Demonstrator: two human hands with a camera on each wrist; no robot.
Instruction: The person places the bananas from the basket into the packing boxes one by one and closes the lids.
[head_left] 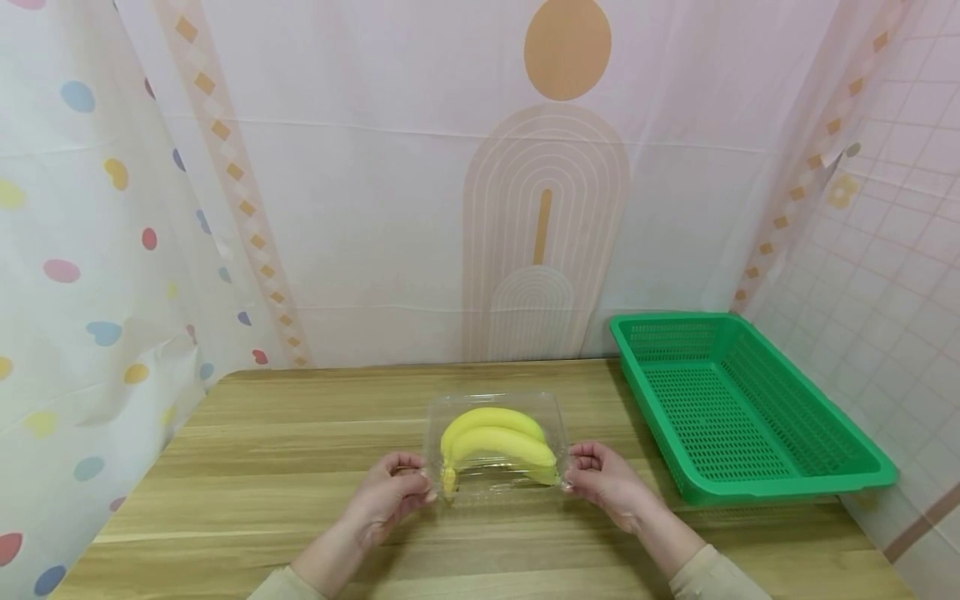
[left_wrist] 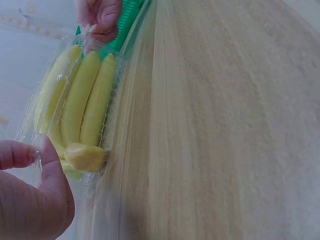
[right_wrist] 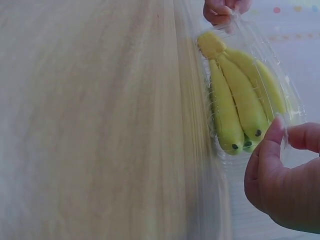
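A clear plastic clamshell box (head_left: 495, 402) stands on the wooden table in front of the person, its lid over a bunch of yellow bananas (head_left: 498, 442). The left hand (head_left: 393, 492) pinches the rim at the box's left side between thumb and fingers. On the opposite side the right hand (head_left: 603, 483) pinches the rim the same way. In the left wrist view the banana stem (left_wrist: 85, 157) lies close to the left hand. Dark banana tips (right_wrist: 235, 146) show near the right hand in the right wrist view.
A green plastic basket (head_left: 750, 492) with slotted walls stands at the right of the wooden table (head_left: 300, 433). Behind the table hangs a patterned curtain (head_left: 375, 208), and a dotted curtain (head_left: 90, 300) hangs at the left.
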